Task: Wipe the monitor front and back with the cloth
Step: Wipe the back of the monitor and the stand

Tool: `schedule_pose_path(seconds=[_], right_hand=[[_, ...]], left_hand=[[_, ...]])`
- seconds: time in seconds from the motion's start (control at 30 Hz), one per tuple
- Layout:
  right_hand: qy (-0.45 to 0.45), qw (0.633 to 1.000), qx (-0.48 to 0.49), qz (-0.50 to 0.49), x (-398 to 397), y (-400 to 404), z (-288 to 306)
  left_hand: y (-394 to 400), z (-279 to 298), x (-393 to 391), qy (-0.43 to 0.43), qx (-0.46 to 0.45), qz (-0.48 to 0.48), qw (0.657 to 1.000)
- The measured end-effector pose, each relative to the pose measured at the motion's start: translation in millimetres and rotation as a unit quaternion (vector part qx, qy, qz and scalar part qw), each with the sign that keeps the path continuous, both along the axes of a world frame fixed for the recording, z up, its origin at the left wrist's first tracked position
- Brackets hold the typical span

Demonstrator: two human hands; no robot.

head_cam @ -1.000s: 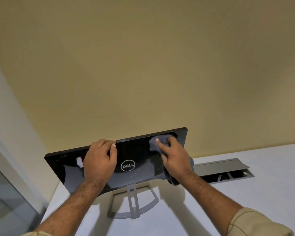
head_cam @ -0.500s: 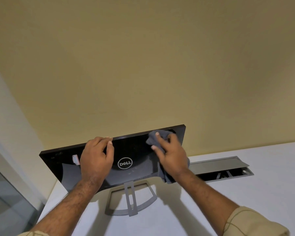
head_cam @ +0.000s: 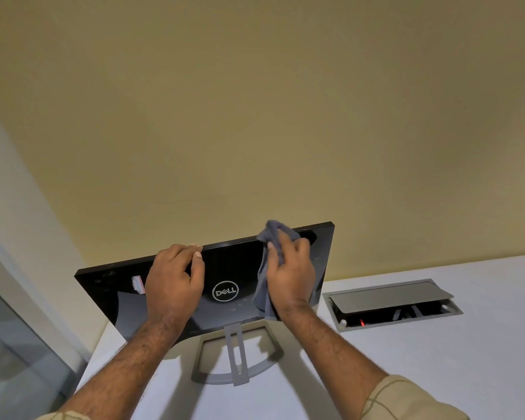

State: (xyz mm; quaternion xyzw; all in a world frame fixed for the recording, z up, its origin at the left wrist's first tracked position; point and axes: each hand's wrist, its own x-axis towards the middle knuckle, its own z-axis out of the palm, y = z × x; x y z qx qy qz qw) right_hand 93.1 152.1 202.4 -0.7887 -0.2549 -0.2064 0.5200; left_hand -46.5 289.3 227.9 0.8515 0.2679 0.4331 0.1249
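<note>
A black monitor [head_cam: 234,268] stands on a white desk with its glossy back and round logo facing me, on a grey stand [head_cam: 236,356]. My left hand [head_cam: 173,283] grips the monitor's top edge left of the logo, fingers curled over the rim. My right hand [head_cam: 291,268] holds a grey cloth [head_cam: 262,286] against the back, near the upper right corner. Part of the cloth sticks up above the top edge and part hangs below my palm. The screen side is hidden.
The white desk [head_cam: 437,359] reaches to a yellow wall [head_cam: 255,116]. A grey cable hatch [head_cam: 391,304] with its lid ajar lies in the desk right of the monitor. A glass panel [head_cam: 12,344] is at the left.
My right hand moved the cloth up the monitor's back, so the cloth now bunches over the top edge. My left hand kept its grip on the rim.
</note>
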Motion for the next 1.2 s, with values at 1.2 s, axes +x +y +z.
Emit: schedule_pose_path(seconds=[1.2], right_hand=[[-0.058, 0.956, -0.281, -0.066, 81.4, -73.2, 35.1]], left_hand=[[-6.6, 0.7, 6.2, -0.032, 0.023, 0.012, 0.999]])
